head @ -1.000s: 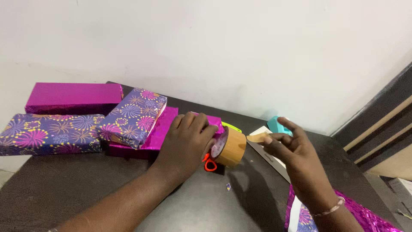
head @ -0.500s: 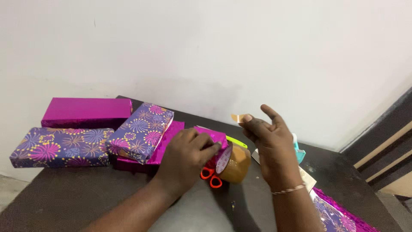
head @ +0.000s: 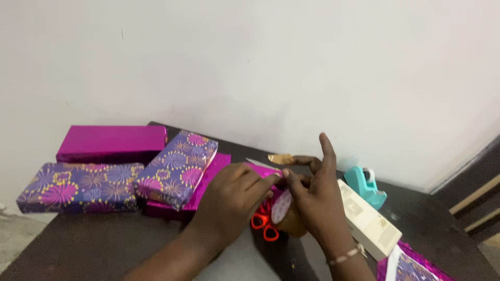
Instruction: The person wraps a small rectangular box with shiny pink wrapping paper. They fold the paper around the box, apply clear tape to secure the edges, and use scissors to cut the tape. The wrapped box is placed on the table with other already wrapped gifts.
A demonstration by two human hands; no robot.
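Observation:
My left hand (head: 234, 200) presses down on a small box wrapped in shiny magenta paper (head: 260, 170) near the middle of the dark table (head: 78, 242). My right hand (head: 312, 195) is beside it, fingers touching the box's wrapped end, and a short strip of brown tape (head: 281, 158) sticks to its fingertips just above the box. A roll of brown tape (head: 287, 216) lies under my right hand, mostly hidden. Orange-handled scissors (head: 264, 225) lie under both hands.
Wrapped boxes sit at the left: a magenta one (head: 112, 143), a purple patterned one (head: 78, 186), another patterned one (head: 177, 167) leaning on a flat magenta box (head: 205, 179). A teal tape dispenser (head: 366, 186) and a long white box (head: 369, 225) lie right. Wrapping paper (head: 411, 265) is at bottom right.
My right hand carried the cut strip of tape from the right over to the small magenta box and came down beside my left hand. The view shifted slightly left and down.

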